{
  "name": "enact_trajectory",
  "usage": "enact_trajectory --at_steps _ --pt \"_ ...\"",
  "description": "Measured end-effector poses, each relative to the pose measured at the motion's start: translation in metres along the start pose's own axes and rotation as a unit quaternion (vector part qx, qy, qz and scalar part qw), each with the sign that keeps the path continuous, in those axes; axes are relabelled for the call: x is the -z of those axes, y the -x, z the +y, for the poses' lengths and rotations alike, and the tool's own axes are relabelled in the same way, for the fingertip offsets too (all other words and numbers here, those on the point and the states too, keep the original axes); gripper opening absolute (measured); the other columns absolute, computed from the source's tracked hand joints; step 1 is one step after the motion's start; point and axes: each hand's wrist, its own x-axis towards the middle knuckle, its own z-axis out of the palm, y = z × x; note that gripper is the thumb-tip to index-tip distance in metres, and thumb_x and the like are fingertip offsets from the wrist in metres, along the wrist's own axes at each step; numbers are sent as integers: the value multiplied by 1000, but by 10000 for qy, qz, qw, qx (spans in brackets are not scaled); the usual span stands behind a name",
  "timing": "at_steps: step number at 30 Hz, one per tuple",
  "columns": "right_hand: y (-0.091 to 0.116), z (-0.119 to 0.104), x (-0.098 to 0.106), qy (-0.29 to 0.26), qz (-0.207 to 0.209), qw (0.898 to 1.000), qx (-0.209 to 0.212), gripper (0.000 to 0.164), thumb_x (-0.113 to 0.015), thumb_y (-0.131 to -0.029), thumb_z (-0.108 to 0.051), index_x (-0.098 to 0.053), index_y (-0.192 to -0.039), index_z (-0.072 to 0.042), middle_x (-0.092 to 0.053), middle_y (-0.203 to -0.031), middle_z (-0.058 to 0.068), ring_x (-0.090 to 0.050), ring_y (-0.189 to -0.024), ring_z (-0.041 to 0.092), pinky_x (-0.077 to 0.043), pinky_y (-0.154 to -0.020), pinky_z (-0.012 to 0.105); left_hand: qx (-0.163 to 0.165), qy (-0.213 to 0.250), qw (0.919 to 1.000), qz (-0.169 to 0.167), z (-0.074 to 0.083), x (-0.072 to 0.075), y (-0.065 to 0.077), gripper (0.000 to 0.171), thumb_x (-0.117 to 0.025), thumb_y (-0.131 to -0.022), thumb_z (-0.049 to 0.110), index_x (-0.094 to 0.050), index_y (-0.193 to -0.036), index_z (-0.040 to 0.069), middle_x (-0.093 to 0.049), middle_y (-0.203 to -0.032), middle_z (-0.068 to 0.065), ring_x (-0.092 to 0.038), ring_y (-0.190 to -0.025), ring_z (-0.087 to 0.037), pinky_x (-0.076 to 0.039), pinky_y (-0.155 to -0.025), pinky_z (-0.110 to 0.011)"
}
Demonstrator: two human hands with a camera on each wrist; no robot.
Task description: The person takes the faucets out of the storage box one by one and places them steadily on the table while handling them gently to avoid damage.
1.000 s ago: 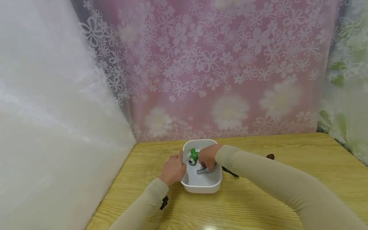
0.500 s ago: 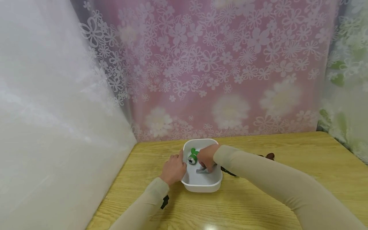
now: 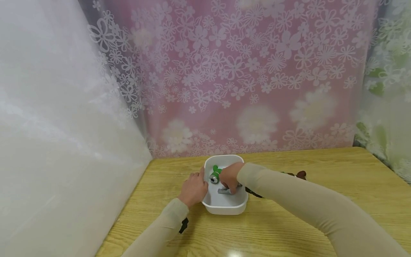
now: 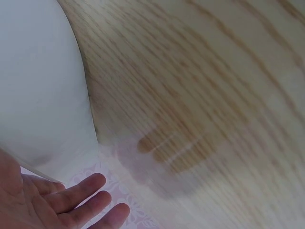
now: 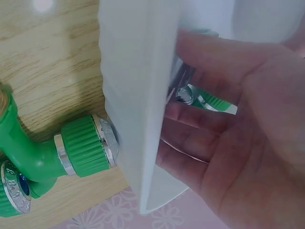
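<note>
A white basin [image 3: 224, 210] stands on the table. My left hand [image 3: 194, 189] holds its left rim, the thumb over the edge; the other fingers [image 4: 86, 191] extend loosely outside. Inside the basin, my right hand [image 3: 230, 175] pinches a shiny grey metal piece [image 3: 224, 191] between thumb and fingers. Its shape is mostly hidden by the hand; part of the metal [image 5: 181, 74] shows in the right wrist view. Left of that hand lies a green fitting [image 3: 216, 175] with a silver-ringed end.
Just outside the basin, the right wrist view shows another green fitting [image 5: 38, 155], with ribbed, silver-rimmed knobs. A brown-ended object [image 3: 301, 175] lies on the wooden table [image 3: 154, 185], partly behind the right forearm. Pink flowered cloth [image 3: 224, 107] hangs along the back.
My right hand, still gripping the metal piece, has shifted slightly left inside the basin. More of the brown-ended object shows beside the forearm. The left hand stays put.
</note>
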Motion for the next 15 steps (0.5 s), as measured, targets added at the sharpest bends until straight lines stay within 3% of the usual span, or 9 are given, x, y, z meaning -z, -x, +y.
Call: enact_trajectory --at_steps 15 --pt "4 2 -3 -4 113 9999 11 15 -82 -82 -28 -67 -85 -26 -64 -79 -13 -54 -73 7 -49 -72 26 -23 -39 10000 56 1 1 1 59 -45 -103 25 -33 -157 4 -61 -135 -18 -56 -124 -33 -53 -95 -51"
